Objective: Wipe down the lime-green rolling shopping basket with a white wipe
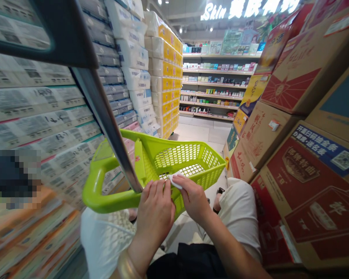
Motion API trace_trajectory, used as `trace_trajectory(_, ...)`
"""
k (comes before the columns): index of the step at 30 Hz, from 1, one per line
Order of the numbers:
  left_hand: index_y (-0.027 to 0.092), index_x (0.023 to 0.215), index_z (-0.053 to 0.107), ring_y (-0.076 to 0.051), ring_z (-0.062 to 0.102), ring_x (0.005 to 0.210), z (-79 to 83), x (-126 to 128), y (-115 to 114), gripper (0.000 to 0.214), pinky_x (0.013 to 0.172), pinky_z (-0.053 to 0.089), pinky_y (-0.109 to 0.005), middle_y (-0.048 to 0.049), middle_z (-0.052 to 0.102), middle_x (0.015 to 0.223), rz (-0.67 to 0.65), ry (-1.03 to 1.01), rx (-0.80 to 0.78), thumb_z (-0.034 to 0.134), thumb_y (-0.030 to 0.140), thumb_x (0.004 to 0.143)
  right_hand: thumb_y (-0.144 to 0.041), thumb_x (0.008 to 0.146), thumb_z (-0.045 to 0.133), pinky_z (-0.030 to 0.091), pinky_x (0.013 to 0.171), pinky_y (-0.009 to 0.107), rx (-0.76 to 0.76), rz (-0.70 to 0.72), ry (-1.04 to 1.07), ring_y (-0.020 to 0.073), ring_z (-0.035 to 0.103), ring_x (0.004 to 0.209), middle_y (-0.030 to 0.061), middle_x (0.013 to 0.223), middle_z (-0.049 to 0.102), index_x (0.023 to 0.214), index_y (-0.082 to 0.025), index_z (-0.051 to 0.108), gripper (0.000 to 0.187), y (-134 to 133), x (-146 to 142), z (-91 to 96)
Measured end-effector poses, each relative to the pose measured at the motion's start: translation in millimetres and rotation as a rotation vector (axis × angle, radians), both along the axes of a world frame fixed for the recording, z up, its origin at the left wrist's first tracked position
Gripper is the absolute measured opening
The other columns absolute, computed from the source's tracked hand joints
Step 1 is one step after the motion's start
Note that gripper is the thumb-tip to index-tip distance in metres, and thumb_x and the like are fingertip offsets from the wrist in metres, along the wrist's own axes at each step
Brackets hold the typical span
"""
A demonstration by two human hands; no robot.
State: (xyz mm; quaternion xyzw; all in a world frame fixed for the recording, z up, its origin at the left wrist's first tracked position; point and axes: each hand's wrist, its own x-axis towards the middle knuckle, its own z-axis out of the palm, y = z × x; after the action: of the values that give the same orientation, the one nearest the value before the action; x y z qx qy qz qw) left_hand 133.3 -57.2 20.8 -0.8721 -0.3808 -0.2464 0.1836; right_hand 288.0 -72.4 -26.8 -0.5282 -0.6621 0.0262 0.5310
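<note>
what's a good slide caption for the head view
Right grip holding a white wad against a green shopping cart, left grip alongside, amid stacked cartons and wrapped packs.

Pale tiled floor [197, 131] down this aisle, the green cart [174, 143] standing on it, stacked cartons [270, 131] along its right; over there, shelves [202, 56] bearing rows of small boxes [206, 66] and bottles [232, 93]!

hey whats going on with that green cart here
In a store aisle, a person's right hand holds what looks like a white cloth against the near rim of the green cart. The left hand rests on that rim beside it. Stacked boxes stand on the right.
</note>
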Motion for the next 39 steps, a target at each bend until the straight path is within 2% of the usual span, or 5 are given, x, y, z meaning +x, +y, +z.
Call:
trace_trajectory(6, 0.007, 0.121, 0.064, -0.03, 0.058, 0.107, -0.9, 0.1, 0.9, 0.044, 0.105, 0.036, -0.044, -0.0156, 0.068, 0.11, -0.015, 0.0, 0.013, 0.054, 0.018, 0.079, -0.008, 0.089, 0.044, 0.053, 0.103, 0.042, -0.058, -0.232, 0.028, 0.0238, 0.066, 0.116, 0.0087, 0.115, 0.074, 0.113, -0.021, 0.071, 0.038, 0.9, 10.3, -5.3)
trace_trajectory(12, 0.007, 0.119, 0.065, -0.03, 0.058, 0.107, -1.1, -0.5, 1.3, 0.044, 0.105, 0.036, -0.045, -0.016, 0.068, 0.11, -0.008, -0.007, 0.012, 0.054, 0.017, 0.078, -0.008, 0.091, 0.044, 0.049, 0.107, 0.036, 0.018, -0.038, -0.017, 0.0187, 0.062, 0.122, 0.0067, 0.122, 0.071, 0.119, -0.022, 0.068, 0.04, -0.2, -0.7, -3.3)
trace_trajectory(18, 0.008, 0.12, 0.064, -0.03, 0.058, 0.107, -1.3, -1.2, 0.7, 0.043, 0.104, 0.037, -0.045, -0.0158, 0.068, 0.111, -0.012, -0.009, 0.008, 0.054, 0.018, 0.079, -0.007, 0.089, 0.045, 0.053, 0.103, 0.042, -0.029, -0.236, 0.02, 0.0231, 0.065, 0.119, 0.0077, 0.117, 0.074, 0.115, -0.023, 0.07, 0.04, 1.5, 9.4, -9.7)
trace_trajectory(23, 0.008, 0.119, 0.065, -0.03, 0.058, 0.107, 0.2, -1.7, 1.1, 0.043, 0.104, 0.037, -0.044, -0.015, 0.068, 0.109, -0.008, -0.005, 0.009, 0.054, 0.017, 0.078, -0.007, 0.09, 0.043, 0.049, 0.107, 0.038, 0.024, -0.044, -0.032, 0.019, 0.062, 0.123, 0.0065, 0.123, 0.071, 0.12, -0.023, 0.068, 0.042, -1.4, 0.5, -5.8)
trace_trajectory(39, 0.01, 0.12, 0.064, -0.03, 0.059, 0.108, 2.3, -4.1, 0.5, 0.041, 0.104, 0.037, -0.044, -0.0151, 0.068, 0.111, -0.008, 0.019, 0.0, 0.053, 0.018, 0.08, -0.007, 0.089, 0.044, 0.051, 0.105, 0.042, -0.021, -0.186, 0.017, 0.0223, 0.064, 0.119, 0.0081, 0.118, 0.073, 0.116, -0.022, 0.07, 0.041, 2.6, 8.4, -8.9)
